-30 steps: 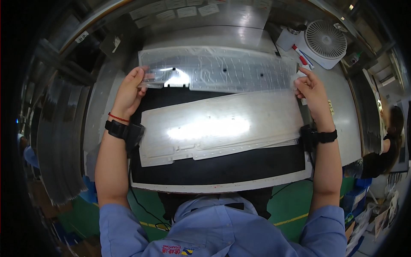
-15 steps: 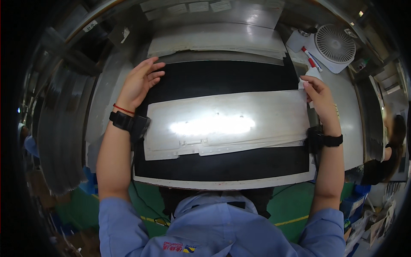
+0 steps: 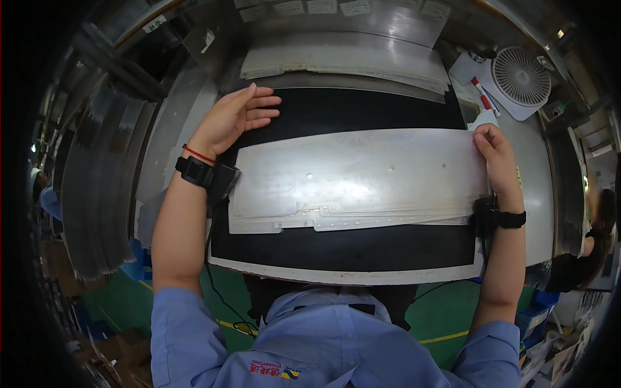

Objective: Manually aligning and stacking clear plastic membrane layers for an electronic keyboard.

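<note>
A few thin silvery metal sheets point(image 3: 362, 161) lie overlapped on a black mat point(image 3: 343, 251), their notched near edges slightly out of line. At the far right corner of the top sheet, my right hand point(image 3: 497, 158) pinches the edge between thumb and fingers. My left hand point(image 3: 240, 119) is held open above the mat's far left part, fingers stretched to the right, apart from the sheets. Both wrists wear black straps with small devices.
Behind the mat lies another stack of metal sheets point(image 3: 343, 55). A white fan point(image 3: 521, 76), a bottle point(image 3: 467, 67) and red-capped markers point(image 3: 482, 96) occupy the back right. Tall sheet stacks point(image 3: 107, 187) stand at left. Another person point(image 3: 49, 197) shows at the far left.
The view has shifted a little, and the glare on the top sheet has faded. My left hand's fingers are straighter and point more to the right. My right hand remains at the sheet's corner.
</note>
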### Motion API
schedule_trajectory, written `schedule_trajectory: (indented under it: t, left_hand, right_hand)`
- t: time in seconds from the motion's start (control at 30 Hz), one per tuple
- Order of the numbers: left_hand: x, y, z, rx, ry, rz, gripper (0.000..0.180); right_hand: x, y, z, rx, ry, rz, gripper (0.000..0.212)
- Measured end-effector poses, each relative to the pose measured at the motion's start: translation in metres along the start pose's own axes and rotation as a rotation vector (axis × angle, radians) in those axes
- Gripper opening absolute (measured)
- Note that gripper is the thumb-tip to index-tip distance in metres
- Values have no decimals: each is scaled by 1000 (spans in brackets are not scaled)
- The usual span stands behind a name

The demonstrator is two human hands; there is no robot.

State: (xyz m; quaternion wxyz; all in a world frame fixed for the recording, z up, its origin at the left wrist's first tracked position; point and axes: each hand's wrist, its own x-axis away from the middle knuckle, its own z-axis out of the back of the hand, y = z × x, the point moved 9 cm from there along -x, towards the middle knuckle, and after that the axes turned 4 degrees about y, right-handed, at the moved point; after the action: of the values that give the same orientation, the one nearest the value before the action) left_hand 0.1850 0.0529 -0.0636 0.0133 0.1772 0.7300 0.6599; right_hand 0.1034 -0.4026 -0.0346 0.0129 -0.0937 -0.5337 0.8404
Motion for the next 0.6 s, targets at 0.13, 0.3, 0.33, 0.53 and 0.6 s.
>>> schedule_trajectory:
  t: [0.13, 0.3, 0.33, 0.53, 0.6]
  left_hand:
    - [6, -6, -15, -222, -141, 8, 39]
    - [6, -8, -14, -304, -146, -43, 36]
    - [3, -10, -10, -318, -134, -33, 35]
    - [2, -3, -7, -316, -41, -74, 32]
    - [1, 1, -5, -296, -16, -116, 30]
  right_hand:
    - [-3, 5, 6, -49, 39, -25, 8]
    - [-1, 2, -2, -73, 21, -83, 13]
    - [0, 1, -2, -72, 29, -88, 14]
    - [-3, 5, 4, -67, 50, -52, 15]
    - [-5, 6, 5, -65, 65, 4, 15]
